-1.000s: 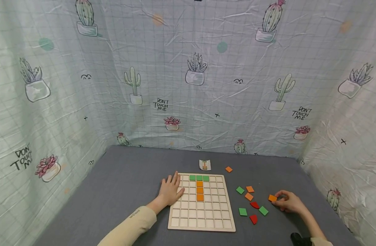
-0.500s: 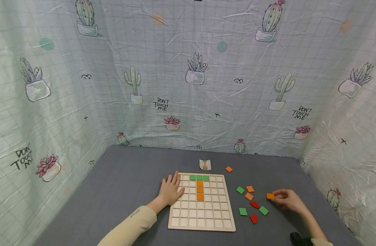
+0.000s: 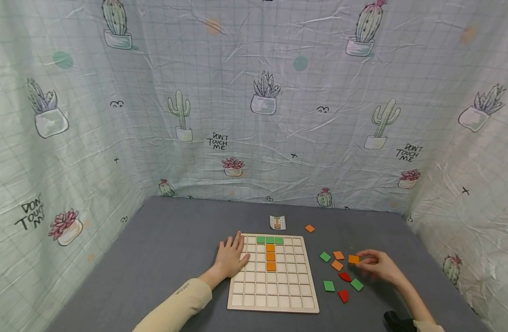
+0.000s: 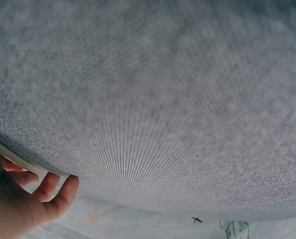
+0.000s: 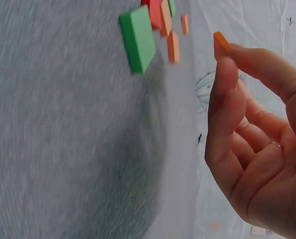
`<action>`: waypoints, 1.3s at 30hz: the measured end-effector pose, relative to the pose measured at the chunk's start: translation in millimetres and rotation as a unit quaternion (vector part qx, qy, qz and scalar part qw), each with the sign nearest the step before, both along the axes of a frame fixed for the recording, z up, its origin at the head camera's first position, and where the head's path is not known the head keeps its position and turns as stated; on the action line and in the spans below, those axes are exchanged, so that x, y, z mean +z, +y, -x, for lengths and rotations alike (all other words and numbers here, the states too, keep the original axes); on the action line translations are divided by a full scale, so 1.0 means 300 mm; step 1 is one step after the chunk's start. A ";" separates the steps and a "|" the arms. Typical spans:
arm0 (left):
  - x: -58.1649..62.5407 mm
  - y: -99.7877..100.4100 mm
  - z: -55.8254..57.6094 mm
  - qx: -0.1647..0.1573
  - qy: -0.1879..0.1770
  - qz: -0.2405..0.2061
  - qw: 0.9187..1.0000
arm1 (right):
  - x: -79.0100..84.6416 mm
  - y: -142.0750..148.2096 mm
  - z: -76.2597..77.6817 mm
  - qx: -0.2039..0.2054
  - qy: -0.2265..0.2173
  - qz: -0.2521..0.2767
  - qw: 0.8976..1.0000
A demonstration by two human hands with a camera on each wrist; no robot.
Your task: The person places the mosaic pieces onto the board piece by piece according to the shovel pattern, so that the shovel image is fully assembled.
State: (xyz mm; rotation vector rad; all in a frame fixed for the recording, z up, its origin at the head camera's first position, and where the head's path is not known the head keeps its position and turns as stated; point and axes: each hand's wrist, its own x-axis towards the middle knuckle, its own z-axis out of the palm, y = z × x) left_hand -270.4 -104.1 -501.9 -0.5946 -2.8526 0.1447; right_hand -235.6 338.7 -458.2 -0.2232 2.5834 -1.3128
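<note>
My left hand (image 3: pixel 229 258) rests on the upper left edge of a wooden grid board (image 3: pixel 295 290), fingers spread and straight. In the left wrist view, that hand (image 4: pixel 28 199) lies against the board's rim (image 4: pixel 16 158). Three green tiles (image 3: pixel 270 240) sit in the board's top row, with three orange tiles (image 3: pixel 271 257) in a column below the middle one. My right hand (image 3: pixel 378 265) pinches an orange square tile (image 3: pixel 353 259) between thumb and fingertip, right of the board. The right wrist view shows the tile (image 5: pixel 220 42) held above the table.
Loose pieces lie right of the board: green tiles (image 3: pixel 329 286), orange tiles (image 3: pixel 337 265) and red pieces with a curved edge (image 3: pixel 343 296). A single orange tile (image 3: pixel 309 228) lies farther back. Behind the board is a small printed card (image 3: pixel 277 222). Patterned cloth (image 3: pixel 278 152) surrounds the grey table (image 3: pixel 175 240).
My right hand has moved left and slightly away from me, carrying the orange tile toward the loose pieces. The left hand has stayed on the board.
</note>
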 end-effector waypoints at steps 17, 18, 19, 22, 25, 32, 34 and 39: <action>-0.006 0.003 0.005 0.001 -0.013 -0.002 1.000 | -0.009 -0.130 0.012 0.123 0.014 0.090 0.988; -0.006 0.003 0.006 0.002 -0.012 -0.001 1.000 | -0.011 -0.139 0.013 0.124 0.017 0.090 0.988; -0.007 0.003 0.006 0.003 -0.011 0.000 1.000 | -0.013 -0.149 0.013 0.125 0.015 0.092 0.988; -0.007 0.003 0.006 0.005 -0.012 0.002 1.000 | -0.013 -0.182 0.011 0.108 -0.003 0.084 0.991; -0.005 0.003 0.004 0.005 -0.013 0.005 1.000 | -0.008 -0.211 0.004 0.108 -0.015 0.085 0.990; 0.012 0.004 -0.005 0.003 -0.006 0.003 1.000 | -0.008 -0.272 0.000 0.134 -0.010 0.101 0.986; 0.014 0.005 -0.007 0.001 -0.006 0.001 1.000 | -0.012 -0.289 0.001 0.139 -0.012 0.098 0.985; 0.009 0.003 -0.005 0.003 -0.007 0.004 1.000 | -0.013 -0.327 -0.004 0.141 -0.032 0.100 0.984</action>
